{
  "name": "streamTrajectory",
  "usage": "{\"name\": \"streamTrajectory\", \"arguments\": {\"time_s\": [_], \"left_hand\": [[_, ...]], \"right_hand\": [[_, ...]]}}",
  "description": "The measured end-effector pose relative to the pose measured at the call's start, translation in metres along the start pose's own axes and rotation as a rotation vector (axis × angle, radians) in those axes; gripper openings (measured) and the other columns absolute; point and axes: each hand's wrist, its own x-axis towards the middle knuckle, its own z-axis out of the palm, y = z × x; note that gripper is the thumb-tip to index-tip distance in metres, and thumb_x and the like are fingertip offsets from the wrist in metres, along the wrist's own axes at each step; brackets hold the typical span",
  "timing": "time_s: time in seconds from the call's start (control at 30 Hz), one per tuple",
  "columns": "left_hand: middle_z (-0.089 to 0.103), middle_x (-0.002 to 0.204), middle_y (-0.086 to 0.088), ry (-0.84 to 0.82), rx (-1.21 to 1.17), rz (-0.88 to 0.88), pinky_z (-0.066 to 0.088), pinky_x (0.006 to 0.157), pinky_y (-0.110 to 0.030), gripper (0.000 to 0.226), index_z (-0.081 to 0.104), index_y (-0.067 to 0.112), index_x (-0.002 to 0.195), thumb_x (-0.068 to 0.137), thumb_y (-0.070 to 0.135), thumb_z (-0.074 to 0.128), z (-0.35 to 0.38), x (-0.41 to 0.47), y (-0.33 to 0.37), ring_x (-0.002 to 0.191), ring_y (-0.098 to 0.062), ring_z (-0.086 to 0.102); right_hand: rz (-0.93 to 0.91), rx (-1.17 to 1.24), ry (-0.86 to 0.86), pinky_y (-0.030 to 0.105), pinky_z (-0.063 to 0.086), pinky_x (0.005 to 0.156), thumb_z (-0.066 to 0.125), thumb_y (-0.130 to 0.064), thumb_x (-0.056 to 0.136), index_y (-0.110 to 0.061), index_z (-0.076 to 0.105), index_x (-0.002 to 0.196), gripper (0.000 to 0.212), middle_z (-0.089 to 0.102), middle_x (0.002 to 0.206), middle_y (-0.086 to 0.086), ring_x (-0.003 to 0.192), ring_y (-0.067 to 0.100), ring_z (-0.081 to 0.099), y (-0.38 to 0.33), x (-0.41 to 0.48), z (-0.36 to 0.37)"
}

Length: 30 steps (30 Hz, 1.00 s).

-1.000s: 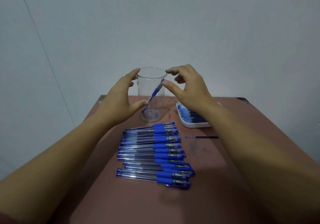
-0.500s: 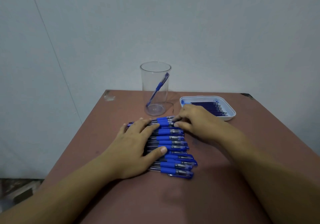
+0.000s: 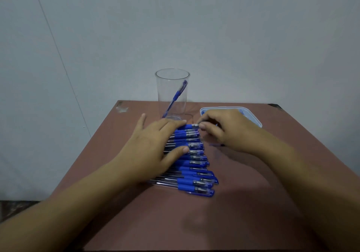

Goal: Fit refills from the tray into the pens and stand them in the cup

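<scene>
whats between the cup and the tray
Only bare table lies between the cup and the tray, seen in the head view. The right hand, pinching the top pen, sits just in front of that gap.

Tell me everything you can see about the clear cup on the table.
The cup is a tall, clear tumbler, glass or plastic, standing upright at the far edge of the table, left of the white tray. One blue pen leans inside it, grip end up against the right wall. Fingers of the left hand overlap its base; contact cannot be told.
</scene>
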Motion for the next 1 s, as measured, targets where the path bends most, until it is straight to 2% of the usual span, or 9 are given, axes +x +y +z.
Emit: {"name": "streamTrajectory", "arguments": {"time_s": [0.03, 0.1, 0.2, 0.37, 0.5, 0.6, 0.77, 0.87, 1.0], "left_hand": [[0.058, 0.13, 0.016, 0.046, 0.002, 0.042, 0.029, 0.115, -0.046, 0.057, 0.046, 0.032, 0.138, 0.091, 0.063, 0.037, -0.002, 0.005, 0.002, 0.117, -0.003, 0.052], [0.066, 0.109, 0.018, 0.081, -0.075, 0.065, 0.051, 0.091, -0.032, 0.042, 0.056, 0.032, 0.125, 0.091, 0.054, 0.048, -0.005, 0.016, 0.009, 0.093, -0.003, 0.062], [0.066, 0.089, 0.02, 0.042, -0.186, 0.039, 0.053, 0.07, -0.028, 0.027, 0.061, 0.034, 0.107, 0.087, 0.05, 0.054, 0.0, 0.028, 0.018, 0.076, -0.004, 0.062], [0.066, 0.087, 0.016, 0.104, -0.333, 0.001, 0.055, 0.074, -0.032, 0.024, 0.064, 0.028, 0.1, 0.086, 0.048, 0.063, 0.022, 0.031, 0.012, 0.084, -0.002, 0.063], [0.065, 0.086, 0.018, 0.167, -0.356, 0.018, 0.054, 0.066, -0.033, 0.023, 0.056, 0.041, 0.107, 0.088, 0.055, 0.053, 0.028, 0.023, 0.01, 0.076, -0.006, 0.063], [0.066, 0.088, 0.018, 0.194, -0.36, 0.024, 0.053, 0.063, -0.032, 0.025, 0.057, 0.043, 0.113, 0.09, 0.05, 0.053, 0.03, 0.02, 0.007, 0.072, -0.011, 0.064], [0.064, 0.096, 0.03, 0.155, -0.345, 0.034, 0.053, 0.072, -0.024, 0.029, 0.057, 0.044, 0.119, 0.091, 0.048, 0.051, 0.03, 0.019, 0.002, 0.087, 0.0, 0.064], [0.066, 0.1, 0.025, 0.147, -0.3, 0.061, 0.053, 0.074, -0.025, 0.028, 0.057, 0.044, 0.12, 0.093, 0.046, 0.049, 0.028, 0.021, 0.004, 0.089, 0.0, 0.063], [0.067, 0.104, 0.02, 0.1, -0.278, 0.072, 0.054, 0.075, -0.03, 0.028, 0.054, 0.046, 0.119, 0.093, 0.045, 0.045, 0.029, 0.02, 0.005, 0.092, -0.001, 0.062]], "right_hand": [[-0.012, 0.029, 0.011, 0.008, 0.041, 0.067, 0.055, -0.028, 0.098, -0.03, 0.065, 0.095, 0.011, 0.06, 0.08, -0.022, 0.076, -0.009, 0.057, -0.002, -0.006, -0.006], [-0.02, 0.104, 0.032, 0.008, 0.043, 0.067, 0.055, -0.027, 0.098, -0.029, 0.066, 0.091, 0.013, 0.065, 0.079, -0.018, 0.076, -0.007, 0.059, 0.0, -0.017, -0.01], [0.023, 0.299, 0.089, 0.012, 0.05, 0.068, 0.058, -0.026, 0.095, -0.029, 0.068, 0.089, 0.012, 0.071, 0.081, -0.009, 0.075, -0.002, 0.067, 0.012, -0.031, 0.002], [0.071, 0.607, 0.277, 0.013, 0.052, 0.068, 0.058, -0.012, 0.094, -0.018, 0.07, 0.093, 0.014, 0.07, 0.08, -0.007, 0.074, -0.002, 0.066, 0.023, -0.042, 0.023], [0.047, 0.721, 0.258, 0.012, 0.051, 0.067, 0.059, -0.011, 0.092, -0.022, 0.068, 0.092, 0.014, 0.07, 0.079, -0.015, 0.073, -0.002, 0.065, 0.021, -0.037, 0.024], [0.034, 0.714, 0.242, 0.023, 0.056, 0.073, 0.061, -0.027, 0.088, -0.028, 0.069, 0.094, 0.01, 0.071, 0.085, -0.008, 0.08, 0.01, 0.067, 0.023, -0.032, 0.028], [0.035, 0.704, 0.221, 0.056, 0.055, 0.081, 0.064, -0.038, 0.086, -0.04, 0.07, 0.095, 0.01, 0.071, 0.089, 0.008, 0.089, 0.038, 0.065, 0.025, -0.031, 0.036], [0.011, 0.643, 0.237, 0.056, 0.054, 0.077, 0.064, -0.043, 0.085, -0.037, 0.069, 0.097, 0.015, 0.067, 0.085, 0.01, 0.085, 0.039, 0.063, 0.024, -0.037, 0.035], [0.011, 0.576, 0.233, 0.052, 0.054, 0.074, 0.066, -0.029, 0.085, -0.036, 0.07, 0.09, 0.009, 0.064, 0.079, 0.005, 0.076, 0.032, 0.06, 0.025, -0.042, 0.035]]}}
